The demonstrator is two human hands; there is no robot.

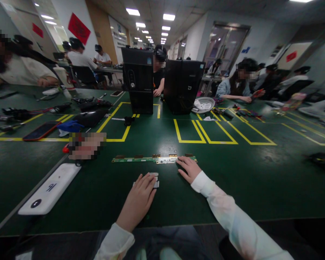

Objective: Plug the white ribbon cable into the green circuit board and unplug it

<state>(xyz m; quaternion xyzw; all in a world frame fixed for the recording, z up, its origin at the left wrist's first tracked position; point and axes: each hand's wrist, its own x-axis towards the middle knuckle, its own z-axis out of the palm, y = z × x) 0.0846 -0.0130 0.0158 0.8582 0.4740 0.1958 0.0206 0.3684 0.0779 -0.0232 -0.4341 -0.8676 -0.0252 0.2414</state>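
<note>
The right hand (189,169), grip loosely open, touches the circuit strip (135,160) lying along the table's (184,209) near edge, apparently steadying it; the left hand (141,193) covers pale pieces (157,184), its grip unclear

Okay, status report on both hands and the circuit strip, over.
Left hand over small pale pieces. Right hand touching circuit strip, near its right end. Strip's middle unobstructed.

"Any readable text?"
"None surely; left of the left fingers (144,181), a white device (56,177) bears unclear dark characters; beyond them, two black towers (138,81) carry lettering too small to read."
</note>
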